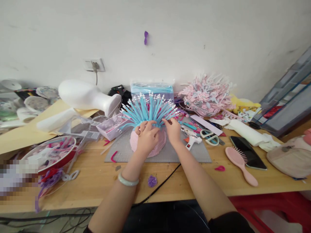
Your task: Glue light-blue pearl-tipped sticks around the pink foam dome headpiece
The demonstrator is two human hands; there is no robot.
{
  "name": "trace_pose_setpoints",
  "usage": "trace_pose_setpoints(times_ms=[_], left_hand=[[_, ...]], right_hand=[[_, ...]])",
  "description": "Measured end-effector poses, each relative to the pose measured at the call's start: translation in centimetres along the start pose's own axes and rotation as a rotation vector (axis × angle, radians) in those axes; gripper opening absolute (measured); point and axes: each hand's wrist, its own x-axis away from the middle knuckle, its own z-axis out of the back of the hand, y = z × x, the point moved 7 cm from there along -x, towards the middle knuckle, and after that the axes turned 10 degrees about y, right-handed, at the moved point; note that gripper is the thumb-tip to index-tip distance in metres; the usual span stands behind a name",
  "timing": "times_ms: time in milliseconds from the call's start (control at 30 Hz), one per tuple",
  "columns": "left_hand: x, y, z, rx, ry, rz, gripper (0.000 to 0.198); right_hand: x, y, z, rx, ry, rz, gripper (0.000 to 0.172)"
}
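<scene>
A fan of blue sticks with white bead tips point(150, 108) stands up from a round pink base point(148, 142) on a grey mat point(194, 153) at the table's middle. My left hand point(147, 137) rests on the base with its fingers curled around the foot of the blue sticks. My right hand point(173, 129) pinches the sticks' lower ends on the right side of the fan. A pale green bangle point(128, 181) sits on my left wrist.
A white foam head point(87, 95) lies at the back left, a pink beaded headpiece point(206, 94) at the back right. A white glue gun point(193, 139), scissors point(210, 136), a pink hairbrush point(239, 163), a black phone point(247, 152) and a bowl of pink bits point(52, 153) lie around.
</scene>
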Motion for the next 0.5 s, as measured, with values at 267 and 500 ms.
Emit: trace_pose_setpoints(times_ms=[267, 500], left_hand=[[-0.05, 0.09, -0.08, 0.014, 0.001, -0.015, 0.025], [-0.05, 0.23, -0.28, -0.007, -0.039, -0.026, 0.024]], right_hand=[[-0.01, -0.03, 0.02, 0.005, -0.021, -0.044, 0.032], [-0.79, -0.11, -0.43, -0.028, -0.077, -0.04, 0.031]])
